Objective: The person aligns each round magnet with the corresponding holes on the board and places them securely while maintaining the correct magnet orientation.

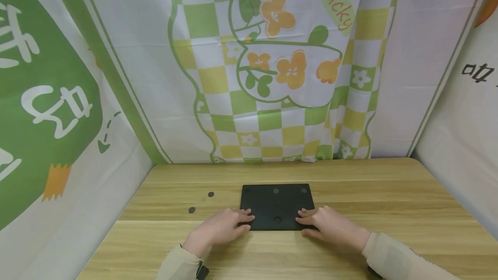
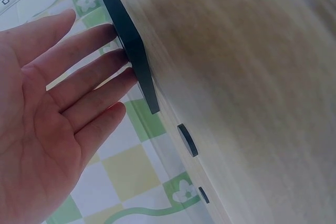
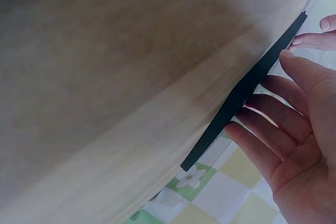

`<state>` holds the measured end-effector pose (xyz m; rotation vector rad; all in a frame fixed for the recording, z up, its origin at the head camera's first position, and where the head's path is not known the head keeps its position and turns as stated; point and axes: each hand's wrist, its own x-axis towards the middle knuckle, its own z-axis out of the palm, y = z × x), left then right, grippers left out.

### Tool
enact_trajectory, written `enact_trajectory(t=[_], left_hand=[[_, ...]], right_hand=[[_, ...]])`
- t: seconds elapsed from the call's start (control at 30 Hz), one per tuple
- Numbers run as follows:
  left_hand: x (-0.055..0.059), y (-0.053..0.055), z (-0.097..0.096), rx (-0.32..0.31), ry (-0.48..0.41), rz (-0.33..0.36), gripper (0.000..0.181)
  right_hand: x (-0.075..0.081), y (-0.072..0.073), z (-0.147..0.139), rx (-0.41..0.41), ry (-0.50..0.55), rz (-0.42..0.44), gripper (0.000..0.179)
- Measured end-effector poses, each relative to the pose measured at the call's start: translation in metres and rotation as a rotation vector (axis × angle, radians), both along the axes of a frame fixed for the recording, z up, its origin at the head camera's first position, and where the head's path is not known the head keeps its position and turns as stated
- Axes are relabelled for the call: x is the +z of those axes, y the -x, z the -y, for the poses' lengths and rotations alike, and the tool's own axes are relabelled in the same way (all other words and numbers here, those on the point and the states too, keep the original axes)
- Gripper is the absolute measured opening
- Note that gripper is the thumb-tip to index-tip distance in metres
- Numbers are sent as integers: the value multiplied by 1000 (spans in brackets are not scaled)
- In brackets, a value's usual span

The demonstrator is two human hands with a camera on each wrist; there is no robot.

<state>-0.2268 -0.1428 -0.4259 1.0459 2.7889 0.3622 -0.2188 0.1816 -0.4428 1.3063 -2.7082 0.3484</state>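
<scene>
A flat black rectangular board [image 1: 264, 206] lies on the wooden table, with several small round spots on its upper face. The fingertips of my left hand [image 1: 222, 227] rest on its left end, and those of my right hand [image 1: 330, 224] rest on its right end. In the left wrist view my left hand [image 2: 58, 103] has its fingers extended, their tips against the board [image 2: 128, 40]. From the right wrist, my right hand [image 3: 299, 135] likewise touches the board [image 3: 236, 98] with spread fingers. Neither hand curls round anything.
Two small dark discs, one nearer [image 1: 192, 210] and one farther [image 1: 211, 194], lie on the table [image 1: 369, 185] left of the board. Printed cloth [image 1: 264, 141] hangs behind the table's far edge, with fabric walls at both sides.
</scene>
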Motion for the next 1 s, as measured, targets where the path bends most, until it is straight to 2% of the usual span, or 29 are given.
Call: enact_trajectory(t=[0.17,0.63,1.0], left_hand=[[0,1,0,-1,-1,5,36],[0,1,1,-1,-10,28,36],[1,1,8,-27,-35,35,37]], right_hand=[[-3,1,-1,0,-17,-22,35],[-3,0,-2,-7,-43,-3,36],[-4,1,-2,0,-44,-8,36]])
